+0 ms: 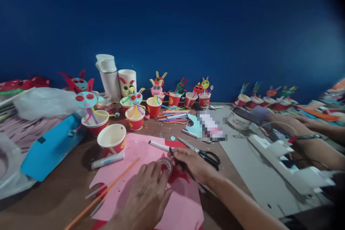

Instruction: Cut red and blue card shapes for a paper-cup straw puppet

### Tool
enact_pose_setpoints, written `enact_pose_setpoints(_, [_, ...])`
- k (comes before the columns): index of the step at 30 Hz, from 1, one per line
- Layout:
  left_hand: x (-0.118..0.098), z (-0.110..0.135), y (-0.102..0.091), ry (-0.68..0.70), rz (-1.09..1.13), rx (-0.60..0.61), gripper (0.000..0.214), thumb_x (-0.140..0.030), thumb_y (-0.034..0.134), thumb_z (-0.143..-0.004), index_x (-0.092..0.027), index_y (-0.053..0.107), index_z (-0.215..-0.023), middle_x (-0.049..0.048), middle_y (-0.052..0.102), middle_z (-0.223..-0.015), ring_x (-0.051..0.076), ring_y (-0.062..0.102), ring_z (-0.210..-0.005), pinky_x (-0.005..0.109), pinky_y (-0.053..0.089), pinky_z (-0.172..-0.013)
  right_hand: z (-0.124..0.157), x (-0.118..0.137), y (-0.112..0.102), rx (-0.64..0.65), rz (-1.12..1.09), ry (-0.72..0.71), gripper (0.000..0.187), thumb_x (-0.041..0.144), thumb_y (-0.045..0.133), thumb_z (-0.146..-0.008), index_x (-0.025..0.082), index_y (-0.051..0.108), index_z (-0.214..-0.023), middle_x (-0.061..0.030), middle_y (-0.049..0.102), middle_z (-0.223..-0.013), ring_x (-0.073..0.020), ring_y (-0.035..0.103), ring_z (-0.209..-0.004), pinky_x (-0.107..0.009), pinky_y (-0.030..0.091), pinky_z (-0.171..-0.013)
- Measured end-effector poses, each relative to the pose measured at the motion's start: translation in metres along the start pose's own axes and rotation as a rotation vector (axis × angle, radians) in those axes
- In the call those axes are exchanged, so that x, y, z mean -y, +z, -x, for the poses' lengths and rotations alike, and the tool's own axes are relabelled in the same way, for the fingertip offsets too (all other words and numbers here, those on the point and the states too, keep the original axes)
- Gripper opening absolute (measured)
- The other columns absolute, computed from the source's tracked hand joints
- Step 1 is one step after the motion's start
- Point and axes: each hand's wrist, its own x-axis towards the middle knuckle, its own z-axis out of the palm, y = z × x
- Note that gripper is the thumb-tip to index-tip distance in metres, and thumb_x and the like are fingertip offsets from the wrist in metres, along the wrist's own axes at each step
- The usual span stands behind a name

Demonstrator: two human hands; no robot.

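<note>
My left hand [147, 188] lies over a pink sheet of paper [180, 208], with its fingers apart and pressing on a small white ring with dark printing [166, 167], perhaps a tape roll. Red paper [180, 179] lies under the ring and shows on the pink sheet. Beside the ring, my right hand [190, 161] is closed round a slim dark pen [192, 176], partly hidden by the fingers. A white marker [160, 146] lies just beyond the right fingertips. Black-handled scissors [206, 154] rest to the right of that hand.
Red paper cups with paper rabbit figures [134, 116] stand along the back. An empty cup [111, 138], thick marker [107, 160] and orange stick [105, 190] are at left, near blue card [54, 147]. At right, a co-worker's arm [304, 140] reaches over a power strip [285, 161].
</note>
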Motion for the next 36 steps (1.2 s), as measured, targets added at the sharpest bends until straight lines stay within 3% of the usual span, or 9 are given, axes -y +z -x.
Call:
enact_pose_setpoints(2, [0.000,-0.002,-0.003,-0.011,0.011,-0.015,0.031,-0.027,0.040,-0.082,-0.016,0.054,-0.107,0.0108,0.058,-0.105,0.025,0.050,-0.088,0.043,0.040,-0.078,0.008,0.002,-0.002,0.050,0.074,0.041,0.015,0.025,0.052,-0.075,0.013,0.059,-0.081,0.0033,0.051,-0.058,-0.0045,0.038,-0.043,-0.016,0.028,-0.042])
enact_pose_setpoints(6, [-0.001,-0.005,-0.008,-0.018,0.024,-0.062,0.023,-0.026,0.045,-0.080,-0.015,0.057,-0.096,0.0109,0.060,-0.096,0.025,0.051,-0.086,0.041,0.042,-0.073,0.026,0.009,-0.007,0.182,0.290,0.062,0.024,0.026,0.046,-0.081,0.019,0.057,-0.100,0.0031,0.052,-0.062,-0.0056,0.041,-0.046,-0.015,0.031,-0.044])
enact_pose_setpoints(10, [-0.002,-0.007,-0.008,-0.015,0.032,-0.078,0.027,-0.026,0.048,-0.079,-0.014,0.052,-0.103,0.0100,0.057,-0.100,0.024,0.050,-0.088,0.039,0.041,-0.074,0.041,0.013,-0.008,0.229,0.642,0.024,0.024,0.026,0.040,-0.084,0.025,0.056,-0.101,0.0026,0.057,-0.068,-0.0086,0.048,-0.052,-0.018,0.037,-0.049])
enact_pose_setpoints(14, [0.000,-0.005,-0.004,0.007,0.009,-0.072,0.031,-0.027,0.046,-0.081,-0.016,0.049,-0.109,0.0099,0.056,-0.104,0.024,0.049,-0.092,0.039,0.040,-0.077,0.052,0.021,-0.003,0.181,0.950,-0.031,0.022,0.020,0.044,-0.079,0.023,0.053,-0.099,-0.0008,0.062,-0.086,-0.0149,0.056,-0.076,-0.022,0.039,-0.062])
enact_pose_setpoints(17, [0.001,-0.003,0.000,0.035,-0.039,-0.047,0.034,-0.028,0.045,-0.081,-0.018,0.047,-0.113,0.0118,0.053,-0.111,0.026,0.048,-0.097,0.041,0.040,-0.077,0.055,0.025,0.002,0.234,1.102,-0.066,0.020,0.019,0.043,-0.080,0.019,0.054,-0.097,-0.0043,0.063,-0.092,-0.0185,0.057,-0.083,-0.024,0.038,-0.067])
enact_pose_setpoints(20, [0.001,-0.003,0.003,0.052,-0.079,0.009,0.035,-0.027,0.045,-0.082,-0.018,0.046,-0.116,0.0142,0.052,-0.114,0.027,0.048,-0.099,0.041,0.041,-0.076,0.057,0.025,0.007,0.247,1.140,-0.128,0.021,0.019,0.040,-0.084,0.020,0.055,-0.098,-0.0045,0.064,-0.095,-0.0183,0.058,-0.087,-0.024,0.038,-0.069])
enact_pose_setpoints(26, [0.000,-0.004,0.001,0.060,-0.105,0.034,0.034,-0.028,0.042,-0.083,-0.017,0.047,-0.116,0.0151,0.051,-0.114,0.027,0.047,-0.099,0.042,0.040,-0.078,0.060,0.009,0.011,0.142,1.282,-0.308,0.019,0.021,0.041,-0.087,0.018,0.052,-0.101,-0.0058,0.062,-0.094,-0.0186,0.056,-0.086,-0.027,0.039,-0.072])
enact_pose_setpoints(31, [-0.001,-0.004,-0.002,0.059,-0.072,0.067,0.033,-0.030,0.035,-0.086,-0.016,0.049,-0.113,0.0154,0.050,-0.114,0.027,0.046,-0.099,0.044,0.040,-0.079,0.062,-0.005,0.006,0.115,1.596,-0.523,0.017,0.011,0.041,-0.085,0.016,0.050,-0.098,-0.0064,0.057,-0.087,-0.0188,0.052,-0.075,-0.028,0.038,-0.062])
enact_pose_setpoints(36, [-0.001,-0.003,-0.001,0.063,-0.050,0.057,0.036,-0.035,0.035,-0.085,-0.014,0.050,-0.111,0.0174,0.050,-0.114,0.029,0.045,-0.102,0.045,0.040,-0.081,0.065,-0.006,-0.001,0.129,1.690,-0.624,0.016,0.013,0.039,-0.087,0.016,0.051,-0.097,-0.0050,0.056,-0.081,-0.0174,0.051,-0.073,-0.027,0.035,-0.058])
